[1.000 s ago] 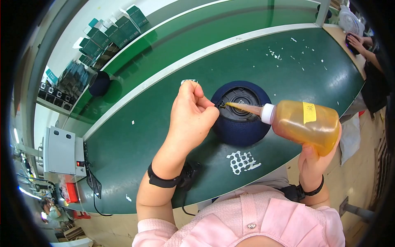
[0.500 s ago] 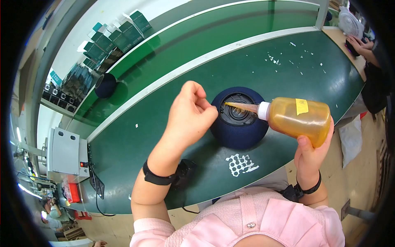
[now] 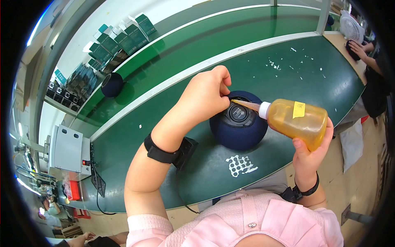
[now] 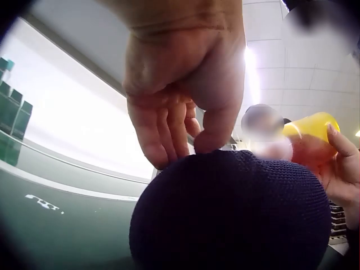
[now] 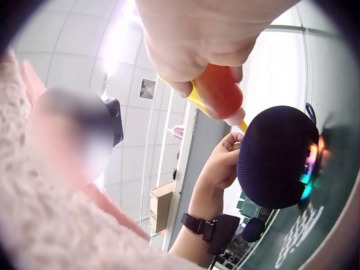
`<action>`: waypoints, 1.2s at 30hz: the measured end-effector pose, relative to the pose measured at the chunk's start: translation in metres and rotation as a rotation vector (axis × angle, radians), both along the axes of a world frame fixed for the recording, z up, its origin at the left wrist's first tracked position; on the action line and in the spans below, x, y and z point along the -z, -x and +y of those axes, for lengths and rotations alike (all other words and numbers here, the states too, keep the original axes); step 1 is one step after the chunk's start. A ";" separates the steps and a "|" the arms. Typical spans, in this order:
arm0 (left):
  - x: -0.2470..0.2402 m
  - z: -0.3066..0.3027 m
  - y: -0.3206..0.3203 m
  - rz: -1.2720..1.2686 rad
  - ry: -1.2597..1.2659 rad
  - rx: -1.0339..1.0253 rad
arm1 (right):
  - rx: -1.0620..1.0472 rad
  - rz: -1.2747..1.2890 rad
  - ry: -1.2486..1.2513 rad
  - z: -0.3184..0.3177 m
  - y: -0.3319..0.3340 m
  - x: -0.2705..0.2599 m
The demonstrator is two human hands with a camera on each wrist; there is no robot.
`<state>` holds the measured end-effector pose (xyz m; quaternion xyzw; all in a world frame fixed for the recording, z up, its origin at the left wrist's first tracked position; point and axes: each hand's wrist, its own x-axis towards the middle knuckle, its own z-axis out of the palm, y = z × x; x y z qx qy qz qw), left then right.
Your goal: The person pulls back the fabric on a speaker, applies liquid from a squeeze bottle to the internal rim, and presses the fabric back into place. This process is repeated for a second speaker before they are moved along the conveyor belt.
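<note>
While gripping the amber squeeze bottle (image 3: pixel 297 123) in the curled fingers and thumb of the right hand (image 3: pixel 311 154), aimed its tapered nozzle (image 3: pixel 247 104) at the edge of the recessed base (image 3: pixel 238 114). Found the navy fabric-covered ball (image 3: pixel 237 138) resting on the green bench (image 3: pixel 115 164), with that base facing up. Held the left hand (image 3: pixel 206 96) at the same edge in a narrow curl, touching the ball with the fingertips; could not tell whether pinching cloth or merely steadying. Judged to be at the stage of laying liquid along the edge, though seeing no drop leave the tip and unable to confirm contact there. Probably needed next to squeeze gently and trace along the edge, guiding with the left hand while avoiding wet fingertips and drips on the outside.
</note>
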<state>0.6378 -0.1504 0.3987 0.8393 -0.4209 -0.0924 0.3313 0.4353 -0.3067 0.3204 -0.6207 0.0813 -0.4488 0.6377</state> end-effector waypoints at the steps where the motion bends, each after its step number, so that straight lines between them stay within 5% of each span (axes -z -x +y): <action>1: 0.000 -0.001 0.002 0.001 0.002 -0.001 | 0.006 -0.010 0.046 0.001 0.000 -0.001; 11: 0.001 0.003 0.010 -0.073 -0.009 -0.114 | -0.134 -0.023 0.559 0.002 0.007 -0.021; 27: 0.008 0.008 0.016 0.079 0.032 -0.205 | -0.297 -0.017 0.845 0.007 0.022 -0.031; 36: 0.010 0.008 0.016 0.100 0.051 -0.207 | -0.208 -0.071 0.839 0.002 0.020 -0.029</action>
